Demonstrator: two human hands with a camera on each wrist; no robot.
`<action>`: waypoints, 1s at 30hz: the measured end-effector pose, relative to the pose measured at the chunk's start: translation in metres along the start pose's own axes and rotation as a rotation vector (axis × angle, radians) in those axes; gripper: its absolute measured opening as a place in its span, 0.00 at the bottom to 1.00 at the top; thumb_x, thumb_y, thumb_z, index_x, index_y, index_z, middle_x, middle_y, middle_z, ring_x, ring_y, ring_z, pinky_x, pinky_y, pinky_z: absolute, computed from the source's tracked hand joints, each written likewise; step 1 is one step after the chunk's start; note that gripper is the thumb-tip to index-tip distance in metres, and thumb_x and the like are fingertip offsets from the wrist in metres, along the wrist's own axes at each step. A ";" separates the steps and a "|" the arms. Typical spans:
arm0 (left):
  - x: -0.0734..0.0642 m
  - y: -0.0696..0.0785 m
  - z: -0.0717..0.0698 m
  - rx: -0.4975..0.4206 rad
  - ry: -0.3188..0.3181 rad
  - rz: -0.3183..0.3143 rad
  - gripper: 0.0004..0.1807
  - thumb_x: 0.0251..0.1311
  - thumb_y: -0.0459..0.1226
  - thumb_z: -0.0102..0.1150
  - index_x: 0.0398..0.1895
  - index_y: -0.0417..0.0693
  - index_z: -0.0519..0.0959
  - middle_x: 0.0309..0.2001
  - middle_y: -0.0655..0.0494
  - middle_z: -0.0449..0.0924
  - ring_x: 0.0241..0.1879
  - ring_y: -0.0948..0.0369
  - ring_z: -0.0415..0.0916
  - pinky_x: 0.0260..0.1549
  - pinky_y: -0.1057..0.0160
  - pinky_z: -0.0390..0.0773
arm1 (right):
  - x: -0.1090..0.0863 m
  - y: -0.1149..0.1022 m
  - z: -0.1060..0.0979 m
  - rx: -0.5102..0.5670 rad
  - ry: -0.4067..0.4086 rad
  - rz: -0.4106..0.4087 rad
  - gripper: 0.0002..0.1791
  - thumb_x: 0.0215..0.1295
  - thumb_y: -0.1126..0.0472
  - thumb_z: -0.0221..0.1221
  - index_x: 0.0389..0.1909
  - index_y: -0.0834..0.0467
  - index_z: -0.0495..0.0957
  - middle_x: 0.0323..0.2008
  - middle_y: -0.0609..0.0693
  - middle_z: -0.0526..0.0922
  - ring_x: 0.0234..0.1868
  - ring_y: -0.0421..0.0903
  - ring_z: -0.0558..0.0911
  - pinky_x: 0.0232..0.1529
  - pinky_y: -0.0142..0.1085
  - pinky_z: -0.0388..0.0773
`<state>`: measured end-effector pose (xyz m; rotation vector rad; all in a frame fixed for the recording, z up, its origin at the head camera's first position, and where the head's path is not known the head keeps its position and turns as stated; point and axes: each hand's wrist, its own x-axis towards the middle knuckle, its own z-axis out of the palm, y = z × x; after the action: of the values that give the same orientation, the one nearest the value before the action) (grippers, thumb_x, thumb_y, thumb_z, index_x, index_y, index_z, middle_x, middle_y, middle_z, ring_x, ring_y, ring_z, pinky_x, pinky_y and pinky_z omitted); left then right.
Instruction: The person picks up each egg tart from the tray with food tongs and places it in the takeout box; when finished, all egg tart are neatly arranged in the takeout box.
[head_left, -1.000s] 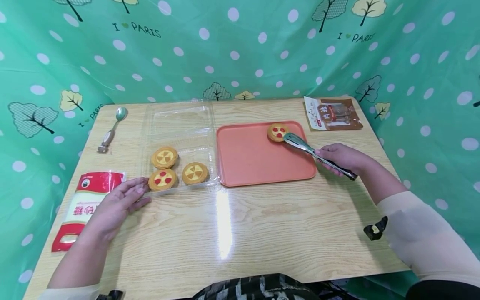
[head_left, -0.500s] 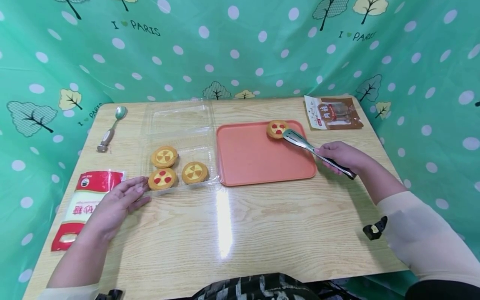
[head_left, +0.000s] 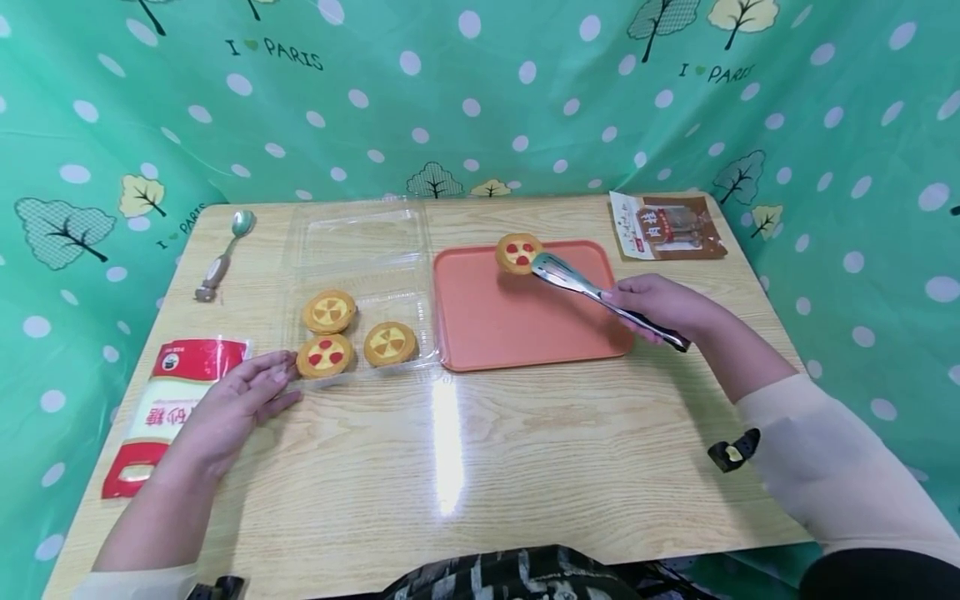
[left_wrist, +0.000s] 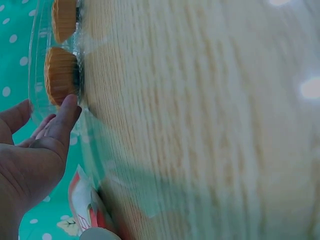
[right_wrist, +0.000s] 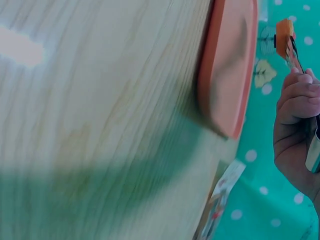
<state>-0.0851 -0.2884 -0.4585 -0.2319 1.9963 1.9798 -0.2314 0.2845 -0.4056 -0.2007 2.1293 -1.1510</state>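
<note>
Clamping tongs (head_left: 572,280) in our right hand (head_left: 660,302), left hand (head_left: 243,402) outstretched against the box (head_left: 386,287), we needed the tart (head_left: 517,252) level.

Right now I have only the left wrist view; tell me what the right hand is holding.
Observer: The right hand holds metal tongs, and their tips grip a red-spotted pastry.
Operator: Say whether that pastry rests on the tray.
Observer: It does not; the right wrist view shows a gap between the two.
Operator: Count what lies in the clear container, since I make out only two pastries.
Observer: From the head view, three pastries lie there.
</note>
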 end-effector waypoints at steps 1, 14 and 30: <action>0.000 0.000 0.000 -0.001 -0.001 0.000 0.36 0.71 0.42 0.53 0.75 0.37 0.53 0.72 0.46 0.58 0.56 0.77 0.75 0.52 0.69 0.80 | 0.001 -0.003 0.003 -0.001 -0.007 -0.007 0.32 0.74 0.41 0.49 0.37 0.72 0.67 0.17 0.52 0.72 0.11 0.44 0.70 0.11 0.38 0.70; 0.000 0.000 0.000 -0.010 -0.001 -0.003 0.36 0.71 0.42 0.54 0.75 0.37 0.53 0.71 0.48 0.60 0.56 0.77 0.75 0.52 0.68 0.80 | 0.021 -0.041 0.035 -0.027 -0.103 -0.056 0.33 0.72 0.39 0.49 0.37 0.71 0.68 0.15 0.51 0.71 0.10 0.45 0.68 0.09 0.38 0.69; -0.001 0.002 0.000 0.014 0.006 -0.023 0.36 0.71 0.43 0.53 0.75 0.40 0.53 0.75 0.44 0.54 0.56 0.77 0.75 0.51 0.70 0.80 | 0.054 -0.078 0.074 -0.129 -0.174 -0.117 0.34 0.71 0.37 0.50 0.42 0.70 0.72 0.19 0.52 0.73 0.13 0.46 0.70 0.13 0.36 0.70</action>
<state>-0.0850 -0.2883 -0.4561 -0.2574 2.0019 1.9525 -0.2382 0.1645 -0.3979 -0.4727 2.0601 -1.0221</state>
